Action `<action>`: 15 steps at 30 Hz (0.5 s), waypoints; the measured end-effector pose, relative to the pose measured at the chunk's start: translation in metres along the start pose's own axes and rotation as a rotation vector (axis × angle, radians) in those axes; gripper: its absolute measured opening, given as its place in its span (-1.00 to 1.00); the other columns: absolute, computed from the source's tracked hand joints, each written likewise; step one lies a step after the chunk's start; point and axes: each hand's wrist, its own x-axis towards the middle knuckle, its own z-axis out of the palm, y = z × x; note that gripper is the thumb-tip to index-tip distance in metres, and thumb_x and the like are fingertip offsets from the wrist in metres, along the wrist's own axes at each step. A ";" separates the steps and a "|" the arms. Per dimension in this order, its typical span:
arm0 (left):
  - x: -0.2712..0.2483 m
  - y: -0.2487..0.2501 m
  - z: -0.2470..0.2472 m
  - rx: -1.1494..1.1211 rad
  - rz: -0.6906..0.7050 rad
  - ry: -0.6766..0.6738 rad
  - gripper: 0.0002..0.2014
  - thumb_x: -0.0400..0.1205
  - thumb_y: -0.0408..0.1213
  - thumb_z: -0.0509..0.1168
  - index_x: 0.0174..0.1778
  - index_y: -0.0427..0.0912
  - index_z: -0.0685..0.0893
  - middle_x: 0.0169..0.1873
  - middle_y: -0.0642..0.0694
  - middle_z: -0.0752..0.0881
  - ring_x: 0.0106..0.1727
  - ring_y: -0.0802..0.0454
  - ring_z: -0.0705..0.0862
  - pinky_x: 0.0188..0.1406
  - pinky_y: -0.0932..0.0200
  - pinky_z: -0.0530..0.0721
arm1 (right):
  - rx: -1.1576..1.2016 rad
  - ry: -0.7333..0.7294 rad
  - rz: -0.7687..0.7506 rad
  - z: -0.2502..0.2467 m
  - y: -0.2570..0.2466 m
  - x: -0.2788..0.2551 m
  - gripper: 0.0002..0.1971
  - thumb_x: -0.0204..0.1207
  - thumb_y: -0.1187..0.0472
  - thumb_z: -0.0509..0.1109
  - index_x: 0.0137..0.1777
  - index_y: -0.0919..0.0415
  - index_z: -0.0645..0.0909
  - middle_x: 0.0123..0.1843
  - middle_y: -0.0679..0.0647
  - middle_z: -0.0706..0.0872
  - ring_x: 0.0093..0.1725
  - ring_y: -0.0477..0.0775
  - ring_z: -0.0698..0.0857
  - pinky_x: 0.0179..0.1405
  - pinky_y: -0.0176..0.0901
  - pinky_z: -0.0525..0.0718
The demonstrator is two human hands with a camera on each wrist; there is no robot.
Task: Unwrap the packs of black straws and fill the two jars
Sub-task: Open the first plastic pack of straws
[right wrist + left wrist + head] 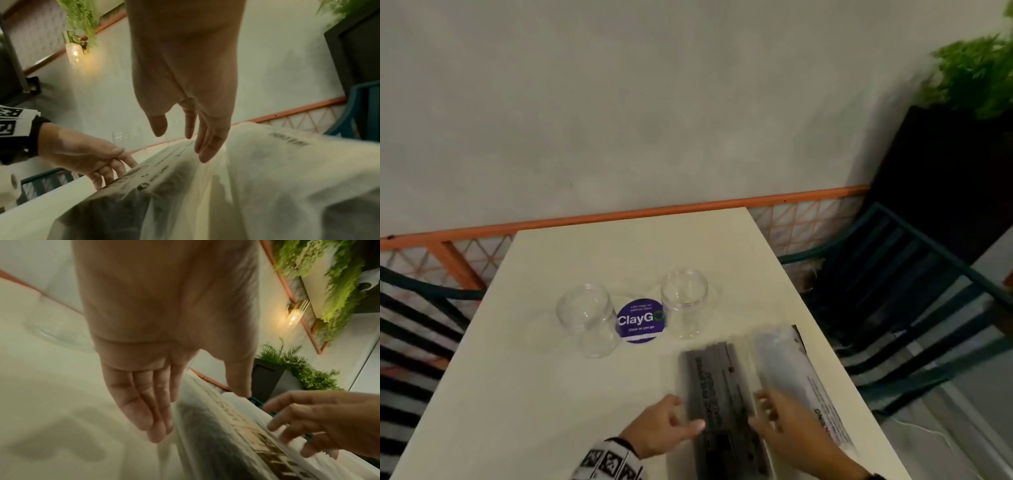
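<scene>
Two clear jars stand on the white table [551, 394]: the left jar [587, 318] and the right jar [684, 303]. A wrapped pack of black straws [719, 394] lies lengthwise near the front right, with a second pack [794, 377] in whitish wrap beside it on the right. My left hand [664, 428] reaches the near pack's left side with straight fingers [144, 410], thumb over its top. On the other side my right hand [787, 428] hovers with relaxed, spread fingers [207, 146] between the two packs. Neither hand grips anything.
A round purple ClayGo sticker [641, 320] lies between the jars. Dark slatted chairs stand at the left [414, 342] and right [900, 308] of the table. A black planter with green fern [962, 137] sits at the back right by the wall.
</scene>
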 end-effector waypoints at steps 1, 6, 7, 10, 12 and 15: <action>0.008 0.008 0.004 -0.029 -0.025 -0.013 -0.20 0.41 0.29 0.29 0.44 -0.12 0.29 0.13 -0.08 0.64 0.03 0.08 0.60 -0.01 0.30 0.47 | 0.030 -0.029 0.007 0.002 -0.002 0.006 -0.56 0.50 -0.06 0.35 0.34 -0.05 0.37 0.22 -0.08 0.54 0.15 -0.13 0.57 0.12 -0.36 0.56; 0.019 0.014 0.022 -0.137 -0.036 0.029 -0.14 0.46 0.07 0.39 0.53 -0.19 0.08 0.06 -0.14 0.60 -0.05 0.07 0.61 -0.13 0.41 0.53 | 0.281 -0.068 0.160 0.014 -0.001 0.029 -0.20 0.39 -0.08 0.47 0.52 0.14 0.16 0.42 0.10 0.48 0.36 0.08 0.53 0.36 -0.12 0.54; 0.019 0.012 0.024 -0.196 -0.029 0.026 -0.17 0.48 0.00 0.40 0.53 -0.21 0.08 0.06 -0.14 0.62 -0.09 0.10 0.64 -0.22 0.47 0.55 | 0.332 -0.053 0.185 0.018 0.004 0.035 -0.16 0.37 -0.06 0.50 0.54 0.19 0.14 0.45 0.13 0.47 0.38 0.11 0.52 0.34 -0.12 0.53; 0.014 -0.001 0.029 -0.305 0.006 0.035 -0.24 0.49 -0.10 0.42 0.51 -0.18 0.15 0.05 -0.12 0.68 -0.03 0.08 0.70 -0.03 0.30 0.68 | 0.465 -0.103 0.232 0.020 0.012 0.046 -0.19 0.22 -0.07 0.62 0.41 0.23 0.40 0.30 0.09 0.64 0.23 0.07 0.66 0.24 -0.07 0.67; 0.008 -0.012 0.031 -0.324 0.002 0.066 -0.27 0.48 -0.11 0.43 0.48 -0.14 0.19 0.09 -0.15 0.69 0.08 0.00 0.69 0.16 0.13 0.66 | 0.482 -0.174 0.205 0.020 0.007 0.048 -0.46 0.22 -0.01 0.63 0.16 0.20 0.61 0.11 0.07 0.75 0.04 0.03 0.76 0.06 -0.07 0.76; -0.007 -0.020 0.033 -0.397 -0.011 0.092 -0.28 0.49 -0.17 0.42 0.48 -0.12 0.17 0.13 -0.17 0.67 0.11 0.00 0.68 0.04 0.28 0.67 | 0.483 -0.214 0.137 0.023 -0.007 0.048 -0.59 0.28 0.13 0.59 0.06 0.14 0.51 0.05 0.10 0.70 0.00 0.03 0.74 -0.09 -0.13 0.75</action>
